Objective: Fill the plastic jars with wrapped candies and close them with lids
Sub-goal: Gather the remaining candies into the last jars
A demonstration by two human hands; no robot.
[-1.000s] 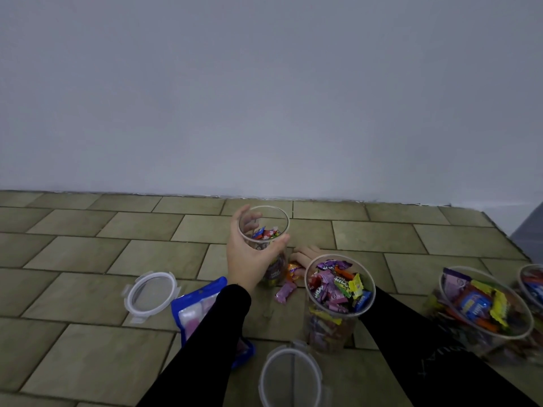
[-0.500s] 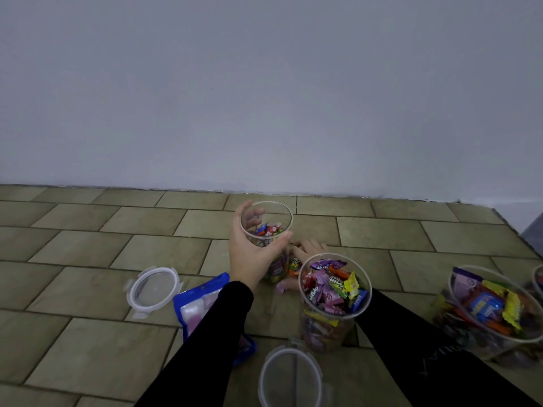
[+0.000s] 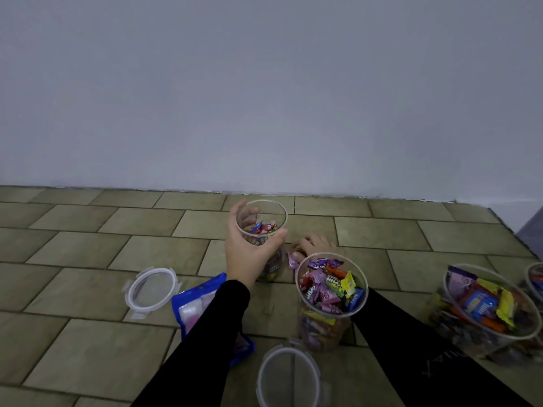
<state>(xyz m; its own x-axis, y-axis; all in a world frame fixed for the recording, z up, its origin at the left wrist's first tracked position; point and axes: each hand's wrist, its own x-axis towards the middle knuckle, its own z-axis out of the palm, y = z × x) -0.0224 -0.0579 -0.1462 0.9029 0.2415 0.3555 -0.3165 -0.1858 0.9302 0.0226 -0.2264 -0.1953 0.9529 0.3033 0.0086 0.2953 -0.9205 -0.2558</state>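
Observation:
My left hand [image 3: 246,254] grips a clear plastic jar [image 3: 262,221] that stands on the tiled floor, partly filled with wrapped candies. Just right of it my right hand [image 3: 316,245] lies on the floor over loose candies [image 3: 292,257], its fingers curled around them; the palm is hidden behind a second jar [image 3: 330,292] heaped with candies. A clear lid [image 3: 151,287] lies to the left and another lid [image 3: 289,377] at the bottom centre.
A blue candy bag [image 3: 195,306] lies under my left forearm. A wide candy-filled jar [image 3: 487,306] stands at the right, with another jar [image 3: 536,277] cut by the frame edge. A plain wall rises behind the tiled floor [image 3: 88,251].
My right hand has reached further over the loose candies and drawn them together beside the held jar. The view has tilted slightly. My left hand keeps its grip.

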